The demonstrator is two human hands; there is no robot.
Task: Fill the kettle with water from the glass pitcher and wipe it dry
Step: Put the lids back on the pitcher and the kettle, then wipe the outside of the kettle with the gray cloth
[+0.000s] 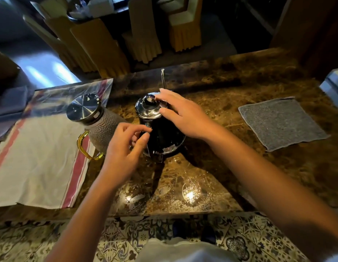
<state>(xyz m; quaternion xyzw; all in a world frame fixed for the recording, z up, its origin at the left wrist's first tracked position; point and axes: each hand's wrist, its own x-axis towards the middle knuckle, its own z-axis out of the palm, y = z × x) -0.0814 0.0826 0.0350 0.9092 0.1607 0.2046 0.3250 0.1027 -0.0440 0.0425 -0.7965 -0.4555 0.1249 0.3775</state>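
Observation:
A dark kettle [164, 138] with a shiny metal lid [147, 107] and a thin gooseneck spout [163, 78] stands on the brown marble counter [240, 76]. My right hand [181, 114] rests on the right side of the lid, fingers spread over it. My left hand [124, 148] is at the kettle's near-left side, fingers curled close to its handle; whether they grip it is unclear. The textured glass pitcher [102, 129] with a steel lid [83, 107] and a yellow handle [85, 146] stands upright just left of the kettle. A grey cloth [281, 121] lies flat at the right.
A white towel with red stripes [36, 163] covers the counter's left part, under the pitcher's edge. Water drops and wet rings [190, 191] shine on the near counter. Covered chairs [141, 40] stand beyond the far edge. Patterned floor tiles [126, 239] lie below.

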